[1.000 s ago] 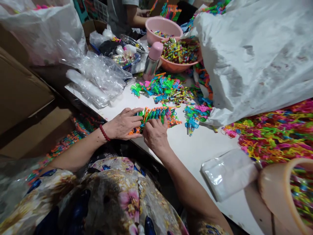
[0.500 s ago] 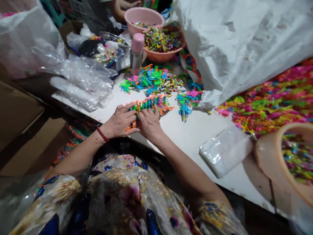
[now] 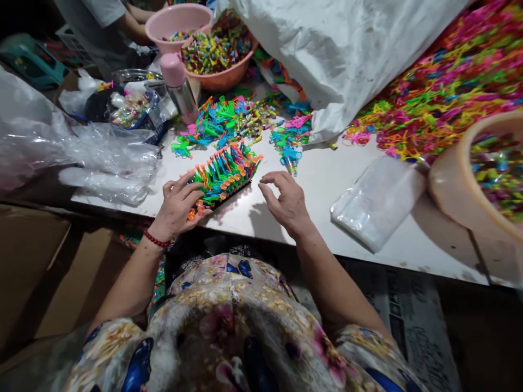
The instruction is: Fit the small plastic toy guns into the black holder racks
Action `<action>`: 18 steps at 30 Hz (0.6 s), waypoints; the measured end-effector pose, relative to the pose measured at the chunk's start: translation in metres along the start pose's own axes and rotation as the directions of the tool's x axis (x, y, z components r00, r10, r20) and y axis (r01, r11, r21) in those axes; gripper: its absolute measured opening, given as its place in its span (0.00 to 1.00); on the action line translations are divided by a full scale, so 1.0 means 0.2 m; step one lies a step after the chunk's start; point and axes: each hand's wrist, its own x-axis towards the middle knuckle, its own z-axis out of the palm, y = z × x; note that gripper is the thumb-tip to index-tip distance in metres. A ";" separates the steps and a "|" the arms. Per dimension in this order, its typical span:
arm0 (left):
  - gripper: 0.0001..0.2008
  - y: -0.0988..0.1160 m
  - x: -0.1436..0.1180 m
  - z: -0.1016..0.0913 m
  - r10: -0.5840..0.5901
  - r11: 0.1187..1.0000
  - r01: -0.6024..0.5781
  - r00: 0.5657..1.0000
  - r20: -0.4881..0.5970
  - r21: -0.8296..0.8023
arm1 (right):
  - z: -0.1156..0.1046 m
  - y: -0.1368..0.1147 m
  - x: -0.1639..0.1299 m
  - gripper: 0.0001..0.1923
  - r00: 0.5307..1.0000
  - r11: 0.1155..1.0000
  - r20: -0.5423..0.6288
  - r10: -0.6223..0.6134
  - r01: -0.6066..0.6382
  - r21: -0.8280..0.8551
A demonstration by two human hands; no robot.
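A packed row of small plastic toys (image 3: 223,173), in green, blue and orange, lies on the white table in front of me. It seems to sit in a dark-edged holder. My left hand (image 3: 176,211), with a red bead bracelet at the wrist, grips the row's left end; some of its fingertips are hidden among the toys. To the right of the row, my right hand (image 3: 289,203) is held above the table with thumb and fingers apart, nothing visible in it. A little cluster of blue and pink toys (image 3: 291,142) lies just beyond that hand.
Behind lie a loose toy pile (image 3: 223,120), a flask with a pink cap (image 3: 180,90) and an orange basin (image 3: 229,80) of small pieces. Clear bags (image 3: 114,158) lie left. At right are a bag stack (image 3: 378,204), a tub (image 3: 453,163) and a white sack (image 3: 327,49). Another person's arm (image 3: 133,24) shows.
My right hand has come off the row of toys and moved right, with its fingers parted. My left hand stays at the left end. The camera's view has shifted.
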 end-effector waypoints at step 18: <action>0.24 0.24 -0.13 -0.11 0.101 0.995 -0.087 0.941 -0.324 0.057 | 0.05 0.64 0.09 0.12 0.864 0.705 -0.090 0.496 -0.461 -0.539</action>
